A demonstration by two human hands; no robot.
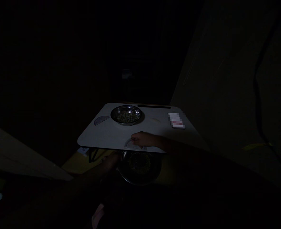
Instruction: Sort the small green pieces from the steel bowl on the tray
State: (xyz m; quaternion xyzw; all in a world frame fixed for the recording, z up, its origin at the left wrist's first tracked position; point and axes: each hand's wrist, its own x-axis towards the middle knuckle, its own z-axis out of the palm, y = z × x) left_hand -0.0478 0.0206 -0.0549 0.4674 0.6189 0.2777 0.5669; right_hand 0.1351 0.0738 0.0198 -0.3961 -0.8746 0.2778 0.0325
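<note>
The scene is very dark. My right hand (pixel 142 140) rests at the front edge of a small white table (pixel 90 135), its fingers curled closed and pointing left. What they hold, if anything, is hidden. Under them lies a pale rounded patterned shape (pixel 129 144), too dim to name. Below the table edge, my left hand (pixel 113 159) is closed at the left rim of a wide metal bowl (pixel 140 182) with green bits inside; its fingers are barely lit. Farther back on the table stands a shiny steel bowl (pixel 126 123) holding small green pieces.
A grey half-round shape (pixel 101 120) lies at the table's left. On the right is a blurred phone-like rectangle (pixel 176 121). A dark slot (pixel 154 107) runs along the back edge. A wall (pixel 226 95) with a hanging dark cable (pixel 256 92) rises at right.
</note>
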